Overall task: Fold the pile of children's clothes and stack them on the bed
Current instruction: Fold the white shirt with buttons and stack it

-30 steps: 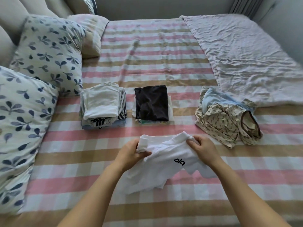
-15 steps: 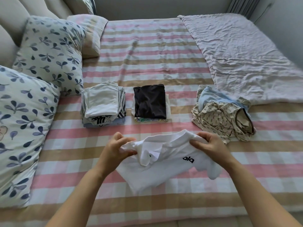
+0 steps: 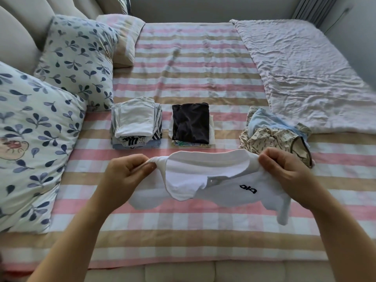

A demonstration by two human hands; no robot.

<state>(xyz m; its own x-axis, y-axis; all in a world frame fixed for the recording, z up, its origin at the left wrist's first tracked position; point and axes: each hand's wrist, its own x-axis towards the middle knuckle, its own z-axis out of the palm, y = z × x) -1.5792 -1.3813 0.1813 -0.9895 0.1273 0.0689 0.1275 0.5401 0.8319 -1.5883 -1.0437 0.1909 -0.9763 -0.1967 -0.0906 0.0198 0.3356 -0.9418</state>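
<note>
A small white T-shirt (image 3: 219, 186) with a black logo hangs stretched above the striped bed (image 3: 183, 237). My left hand (image 3: 126, 176) pinches its left shoulder and my right hand (image 3: 284, 169) grips its right shoulder, neck opening toward the far side. Behind it stand two folded stacks: a white-topped stack (image 3: 136, 123) on the left and a black-topped stack (image 3: 191, 124) in the middle. To the right lies an unfolded pile (image 3: 272, 135) of patterned beige and light blue clothes.
Two leaf-print pillows (image 3: 36, 143) lie along the left side, with a striped pillow (image 3: 124, 37) behind them. A crumpled pale blanket (image 3: 309, 76) covers the bed's far right. The bed's near edge (image 3: 183, 271) runs along the bottom.
My hands have moved apart and lifted, pulling the bunched white T-shirt out flat between them by its shoulders.
</note>
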